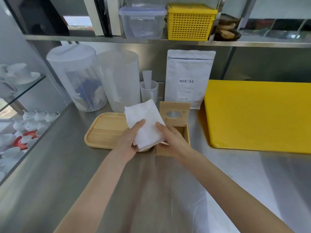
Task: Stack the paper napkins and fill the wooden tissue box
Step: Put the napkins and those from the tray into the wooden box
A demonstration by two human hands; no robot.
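Bamboo tray (104, 130) sits left; above its right end your left hand (130, 142) and right hand (171, 137) both pinch the napkin stack (145, 122). Just right lies the wooden tissue box (182, 132), lid (174, 112) up, seemingly empty. Square the edges, then lower the stack in flat.

Both forearms are bare to the bottom of the view, with no sleeve showing. The left hand (130, 142) and right hand (171, 138) wear no gloves. Fingernails look short and plain.
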